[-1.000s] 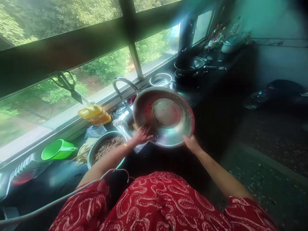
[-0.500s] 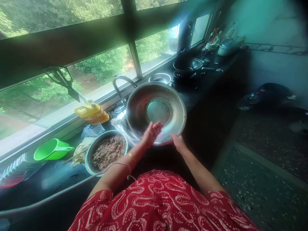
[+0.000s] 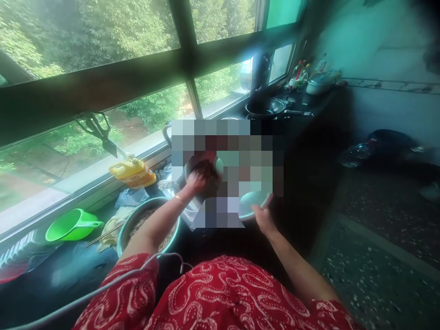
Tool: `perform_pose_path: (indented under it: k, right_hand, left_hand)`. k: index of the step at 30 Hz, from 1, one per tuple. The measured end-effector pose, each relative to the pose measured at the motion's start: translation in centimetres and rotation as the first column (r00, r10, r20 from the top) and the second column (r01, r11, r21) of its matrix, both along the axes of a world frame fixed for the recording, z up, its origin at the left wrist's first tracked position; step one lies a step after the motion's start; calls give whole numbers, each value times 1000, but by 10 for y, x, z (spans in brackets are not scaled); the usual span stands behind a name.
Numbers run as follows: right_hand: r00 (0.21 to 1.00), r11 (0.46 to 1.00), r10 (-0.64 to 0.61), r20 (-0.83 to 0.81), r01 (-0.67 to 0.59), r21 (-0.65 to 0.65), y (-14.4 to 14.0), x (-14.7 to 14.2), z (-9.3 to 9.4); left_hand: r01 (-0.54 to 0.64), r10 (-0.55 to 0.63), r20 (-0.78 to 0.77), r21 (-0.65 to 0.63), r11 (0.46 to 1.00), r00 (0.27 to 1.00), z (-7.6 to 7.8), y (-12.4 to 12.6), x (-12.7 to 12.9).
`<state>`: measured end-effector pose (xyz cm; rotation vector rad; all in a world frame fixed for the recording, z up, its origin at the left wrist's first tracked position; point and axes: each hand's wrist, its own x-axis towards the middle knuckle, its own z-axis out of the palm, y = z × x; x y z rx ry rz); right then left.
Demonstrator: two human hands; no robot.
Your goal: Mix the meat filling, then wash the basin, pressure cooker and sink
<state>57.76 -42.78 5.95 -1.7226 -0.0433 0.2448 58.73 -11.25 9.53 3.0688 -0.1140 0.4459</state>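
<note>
A wide metal basin [image 3: 248, 205] is tilted in front of me, and blocky pixelation covers most of it. My right hand [image 3: 263, 214] grips its near right rim, thumb on the inside. My left hand [image 3: 202, 179] is at the basin's left part, its fingers dark and blurred against the wall; I cannot tell how they are bent. Below my left forearm stands a bowl [image 3: 121, 238] with a pale green rim and brown crumbly minced food [image 3: 137, 227], partly hidden by the arm.
A yellow jug [image 3: 133, 173] stands by the window, with a green plastic scoop [image 3: 70, 227] and chopsticks [image 3: 105, 233] left of the bowl. Farther along the counter is a black wok [image 3: 265, 107]. A white cable [image 3: 103, 285] crosses near my left arm.
My left hand has moved left and up from the basin's near part to its left side. My right hand has shifted slightly right and down, still on the rim.
</note>
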Motion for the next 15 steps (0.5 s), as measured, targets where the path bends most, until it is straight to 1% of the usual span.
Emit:
perform_pose_path:
  k: [2,3,5,6,8,9,10,11,12,13,14,15]
  right_hand:
    - [1000,1000,-28,0,28,3,1,4,-3]
    - [999,999,-42,-3,42,1,2,6,-4]
    - [998,998,-58,-11,58,-5,5,11,-3]
    - [998,998,-65,-14,64,-6,6,13,-2]
    - [997,997,-82,0,82,3,10,17,1]
    - [996,996,-92,16,92,7,11,20,2]
    - [994,995,-103,31,103,8,12,22,2]
    - [994,994,-105,39,105,5,13,25,2]
    - [994,995,-101,39,101,0,14,28,1]
    - [995,995,-95,32,95,-1,15,30,-1]
    - [996,996,-89,24,89,5,16,33,-3]
    - [996,996,-88,13,88,15,17,35,-6]
  left_hand:
    - [-56,56,-62,1,998,997,-22,-13,-9]
    - [-78,76,-116,-14,997,990,-32,-22,-14]
    - [-92,71,-246,-74,993,967,-51,-43,-23]
    - [-80,41,-303,-119,990,952,-58,-56,-27]
    - [-28,-78,-391,-258,966,917,-66,-81,-37]
    - [-6,-157,-416,-363,932,896,-67,-92,-42]
    - [-2,-240,-425,-494,869,873,-66,-101,-47]
    - [-26,-316,-412,-642,766,855,-63,-108,-51]
    - [-75,-371,-373,-785,615,850,-59,-112,-56]
    - [-134,-386,-313,-896,424,868,-54,-112,-61]
    - [-180,-348,-247,-960,214,904,-50,-110,-65]
    - [-200,-265,-197,-980,18,944,-46,-105,-70]
